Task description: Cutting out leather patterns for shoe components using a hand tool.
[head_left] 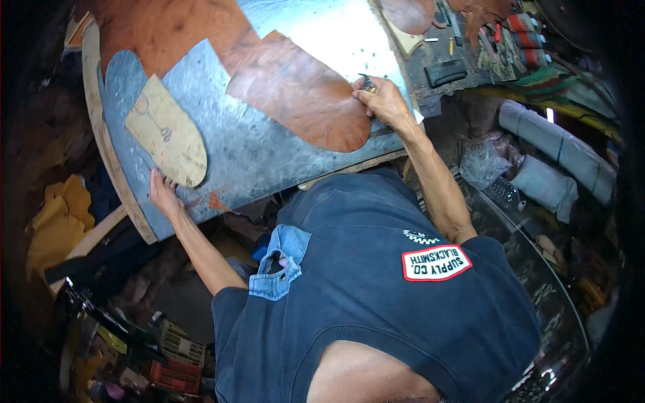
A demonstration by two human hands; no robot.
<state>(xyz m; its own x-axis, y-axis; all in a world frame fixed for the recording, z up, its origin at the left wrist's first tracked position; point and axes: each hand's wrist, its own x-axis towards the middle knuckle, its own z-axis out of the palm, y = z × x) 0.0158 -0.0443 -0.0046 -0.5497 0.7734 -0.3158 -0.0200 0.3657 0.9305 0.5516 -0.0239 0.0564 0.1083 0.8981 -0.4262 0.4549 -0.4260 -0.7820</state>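
Note:
My left hand [166, 195] is closed at the lower edge of a tan template [168, 138], a rounded flat piece with pen marks, held over the grey metal sheet. Some of its fingers are hidden by the template. At the right edge of a brown leather piece [302, 94], my right hand [386, 102] grips a small knife [367, 83] with a dark pointed tip and a brass-coloured part. The rounded end of this leather points toward me. Its far end lies against a larger brown hide [175, 30].
The metal-topped table [255, 164] has a wooden rim [101, 114] on the left. Red-labelled bottles [531, 40], a dark block [445, 72] and several hand tools crowd the bench at the far right. Wrapped rolls [557, 144] lie right of me; crates [178, 363] sit low on the left.

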